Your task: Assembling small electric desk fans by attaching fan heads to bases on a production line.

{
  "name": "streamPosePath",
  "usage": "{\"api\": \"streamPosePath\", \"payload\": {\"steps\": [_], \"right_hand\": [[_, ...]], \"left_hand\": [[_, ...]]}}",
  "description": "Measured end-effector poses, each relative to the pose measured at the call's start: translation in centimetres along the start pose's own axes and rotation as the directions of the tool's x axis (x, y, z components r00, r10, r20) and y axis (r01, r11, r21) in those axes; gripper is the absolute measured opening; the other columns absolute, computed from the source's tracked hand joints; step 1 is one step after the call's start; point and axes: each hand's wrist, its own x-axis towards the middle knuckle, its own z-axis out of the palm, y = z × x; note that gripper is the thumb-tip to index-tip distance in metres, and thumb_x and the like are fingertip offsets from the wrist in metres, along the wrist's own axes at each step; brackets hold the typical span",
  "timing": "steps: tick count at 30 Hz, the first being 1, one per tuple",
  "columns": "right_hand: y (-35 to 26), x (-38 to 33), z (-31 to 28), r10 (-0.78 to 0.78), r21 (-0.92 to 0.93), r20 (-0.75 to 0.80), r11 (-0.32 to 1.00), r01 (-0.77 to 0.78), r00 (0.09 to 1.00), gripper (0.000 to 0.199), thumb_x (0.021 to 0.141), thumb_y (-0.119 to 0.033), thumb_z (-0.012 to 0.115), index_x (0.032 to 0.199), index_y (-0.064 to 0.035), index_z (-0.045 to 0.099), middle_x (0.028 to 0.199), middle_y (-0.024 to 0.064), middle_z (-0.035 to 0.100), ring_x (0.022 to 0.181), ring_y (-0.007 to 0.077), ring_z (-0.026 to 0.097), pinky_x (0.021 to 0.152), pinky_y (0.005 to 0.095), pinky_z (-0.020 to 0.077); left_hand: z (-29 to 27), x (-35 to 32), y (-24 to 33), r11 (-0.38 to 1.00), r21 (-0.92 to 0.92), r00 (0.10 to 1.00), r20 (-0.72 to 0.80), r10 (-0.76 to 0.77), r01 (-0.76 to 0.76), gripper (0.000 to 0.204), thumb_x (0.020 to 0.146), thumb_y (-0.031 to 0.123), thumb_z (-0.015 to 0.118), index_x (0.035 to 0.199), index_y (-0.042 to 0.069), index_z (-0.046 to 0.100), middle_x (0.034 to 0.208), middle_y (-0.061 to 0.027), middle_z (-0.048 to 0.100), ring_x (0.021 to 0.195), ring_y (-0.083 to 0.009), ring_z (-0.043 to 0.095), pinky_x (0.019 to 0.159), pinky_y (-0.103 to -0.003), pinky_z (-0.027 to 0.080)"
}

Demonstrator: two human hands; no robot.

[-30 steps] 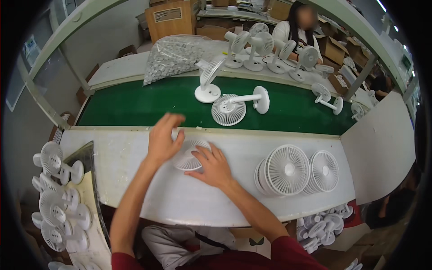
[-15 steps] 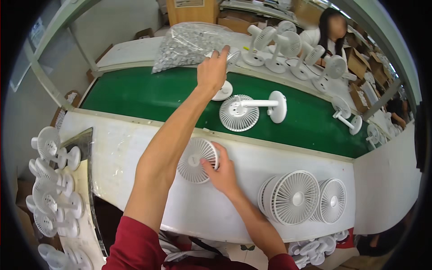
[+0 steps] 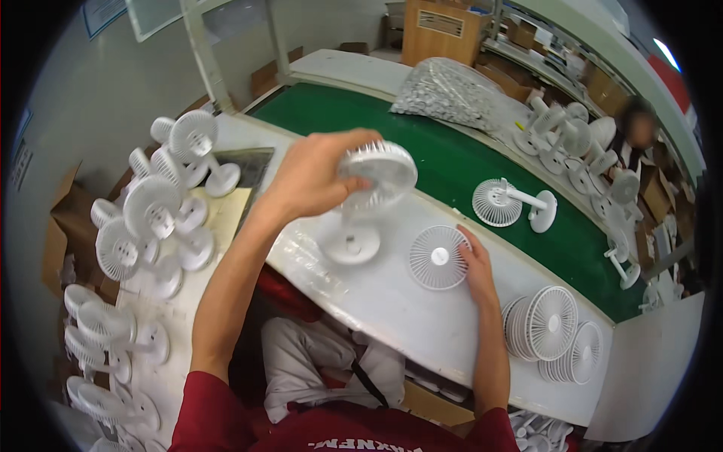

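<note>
My left hand (image 3: 312,177) grips a white desk fan (image 3: 385,177) by its round head, thumb at the front and fingers behind. The fan is held upright over the white worktable, slightly blurred, its round base low over the tabletop; whether it touches cannot be told. Right of it, a loose white fan grille (image 3: 437,260) with a small round centre lies on the tabletop. My right hand (image 3: 480,267) holds this grille by its right edge, fingers curled round the rim.
Stacks of white grilles (image 3: 550,324) stand at the right of the worktable (image 3: 376,309). Beyond runs a green belt (image 3: 339,113) with a fan (image 3: 498,203) lying on it. Many fans (image 3: 151,207) stand on the left table. A bag of small parts (image 3: 448,94) lies behind; a person (image 3: 636,135) sits far right.
My left hand has brought a fan from the belt back over the worktable, to the left. My right hand stays at the grille. The view has turned left.
</note>
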Motion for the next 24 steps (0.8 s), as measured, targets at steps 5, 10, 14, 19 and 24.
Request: {"api": "streamPosePath", "payload": {"steps": [5, 10, 14, 19, 24], "right_hand": [[0.0, -0.9, 1.5, -0.139, -0.438, -0.236, 0.899, 0.022, 0.962, 0.066, 0.091, -0.028, 0.067, 0.145, -0.0005, 0.043, 0.137, 0.0237, 0.05, 0.119, 0.0307, 0.052, 0.1, 0.034, 0.0419], [0.6, -1.0, 4.6, -0.4, -0.945, -0.206, 0.32, -0.074, 0.893, 0.087, 0.082, -0.049, 0.072, 0.146, 0.0003, 0.04, 0.141, 0.0304, 0.042, 0.126, 0.041, 0.044, 0.106, 0.0443, 0.0364], [1.3, -0.9, 5.1, -0.43, -0.976, -0.192, 0.176, -0.126, 0.882, 0.099, 0.075, -0.059, 0.074, 0.146, 0.0013, 0.038, 0.141, 0.0319, 0.039, 0.128, 0.0458, 0.039, 0.108, 0.049, 0.0334], [-1.6, -1.8, 5.6, -0.272, -0.781, -0.162, 0.623, 0.046, 0.949, 0.105, 0.073, -0.058, 0.076, 0.148, 0.0017, 0.034, 0.144, 0.0302, 0.039, 0.131, 0.0448, 0.039, 0.11, 0.0479, 0.033], [-9.3, -8.9, 10.1, -0.539, -0.385, -0.095, 0.795, 0.468, 0.837, 0.11, 0.067, -0.05, 0.084, 0.15, -0.0006, 0.03, 0.15, 0.0288, 0.032, 0.135, 0.0435, 0.036, 0.111, 0.0504, 0.0321]], "left_hand": [[0.5, -5.4, -1.3, 0.995, -0.079, 0.995, 0.088, -0.052, 0.059, 0.062, 0.073, 0.008, 0.076, 0.131, 0.013, 0.058, 0.105, -0.01, 0.073, 0.087, -0.032, 0.068, 0.078, -0.039, 0.052], [3.6, -7.9, -1.5, 0.957, -0.268, 0.973, -0.165, -0.159, 0.111, 0.058, 0.075, 0.007, 0.077, 0.129, 0.009, 0.058, 0.104, -0.0126, 0.072, 0.083, -0.0289, 0.067, 0.076, -0.036, 0.052], [6.8, -8.8, -2.4, 0.87, -0.488, 0.909, -0.333, -0.252, 0.063, 0.056, 0.078, 0.009, 0.077, 0.13, 0.007, 0.055, 0.105, -0.0135, 0.071, 0.083, -0.0274, 0.067, 0.077, -0.034, 0.052], [6.0, -8.2, -2.3, 0.847, -0.505, 0.886, -0.302, -0.353, 0.165, 0.054, 0.081, 0.01, 0.077, 0.129, 0.007, 0.053, 0.106, -0.0145, 0.069, 0.086, -0.0261, 0.067, 0.08, -0.033, 0.052], [3.9, -12.5, 2.1, 0.757, -0.622, 0.895, -0.198, -0.4, 0.201, 0.051, 0.08, 0.008, 0.076, 0.126, 0.005, 0.052, 0.106, -0.0145, 0.067, 0.088, -0.0263, 0.066, 0.08, -0.034, 0.052]]}}
